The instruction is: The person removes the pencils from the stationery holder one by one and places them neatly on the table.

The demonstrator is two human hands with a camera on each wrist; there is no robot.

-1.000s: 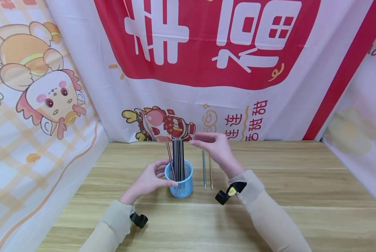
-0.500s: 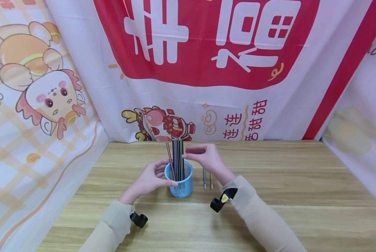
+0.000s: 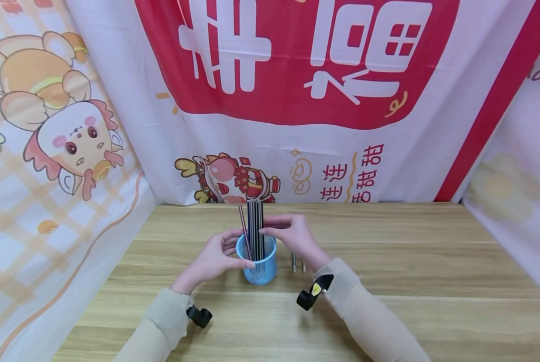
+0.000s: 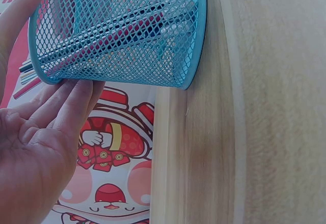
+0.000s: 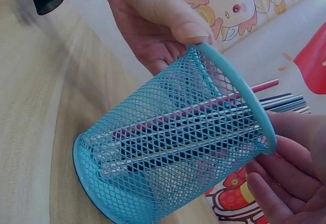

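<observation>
Right fingers (image 3: 273, 233) have lowered beside the pencils (image 3: 255, 218).

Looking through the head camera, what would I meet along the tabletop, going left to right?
Left hand, light-blue mesh cup, teal pencil, paler pencil. The right hand overlaps that stretch, so I left it out.

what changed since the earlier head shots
The right hand came down and leftward, to the pencils in the blue cup; whether it grips any is unclear. It now hides more of the two pencils on the table. The left hand and blue cup stayed put.
</observation>
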